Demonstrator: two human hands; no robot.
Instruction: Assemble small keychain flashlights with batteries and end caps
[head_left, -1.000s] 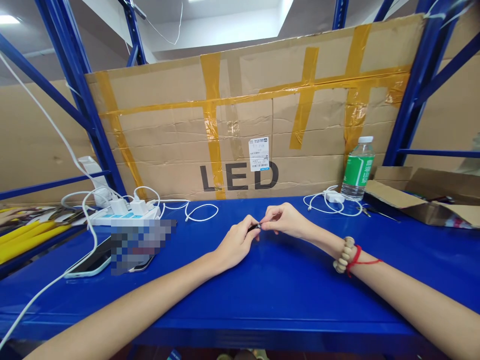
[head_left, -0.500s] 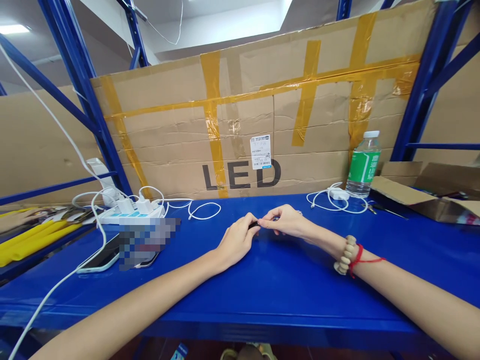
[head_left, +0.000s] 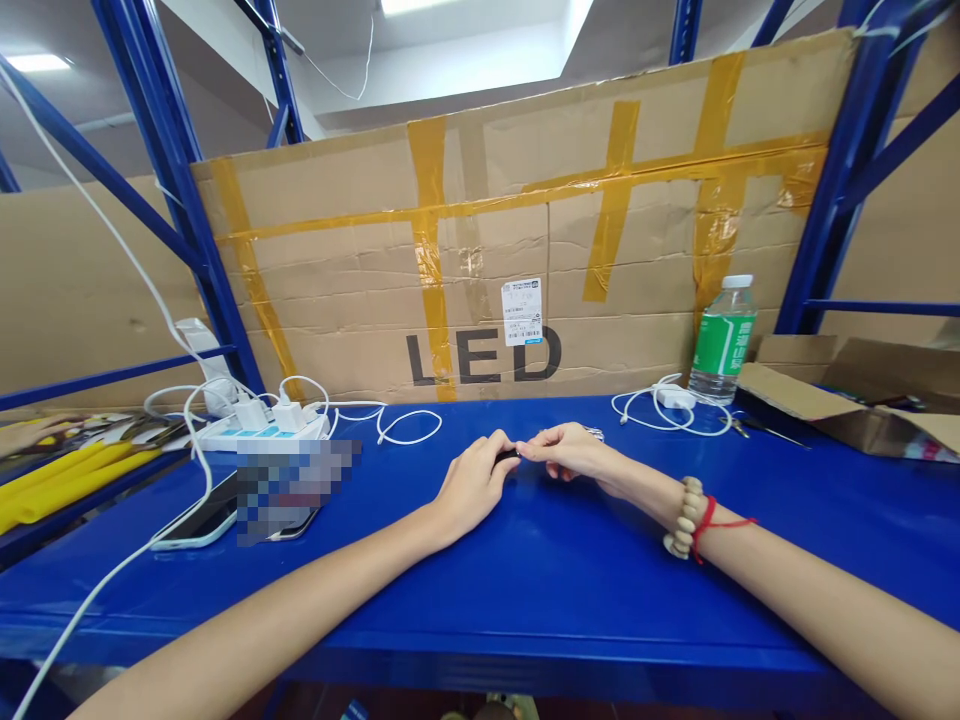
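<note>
Over the middle of the blue tabletop point(head_left: 487, 590), my two hands meet at the fingertips. My left hand point(head_left: 472, 485) is closed around a small black object point(head_left: 508, 455); only a sliver of it shows between thumb and fingers, so its kind is unclear. Thumb and index finger of my right hand point(head_left: 570, 452) are pinched together at the right end of that object. What this pinch grips is too small to make out. Just behind the right hand, a shiny silvery thing point(head_left: 595, 433) peeks out, mostly hidden.
At left are a power strip point(head_left: 262, 438) with plugs and white cables, a phone point(head_left: 199, 515) and a blurred patch. A bottle point(head_left: 724, 340), a coiled white cable point(head_left: 675, 400) and an open carton point(head_left: 855, 400) stand back right. Another person's hand point(head_left: 30, 435) is far left.
The camera view has tilted slightly upward. My right hand has shifted a little, and the silvery thing behind it shows more. My left hand keeps its hold on the black object.
</note>
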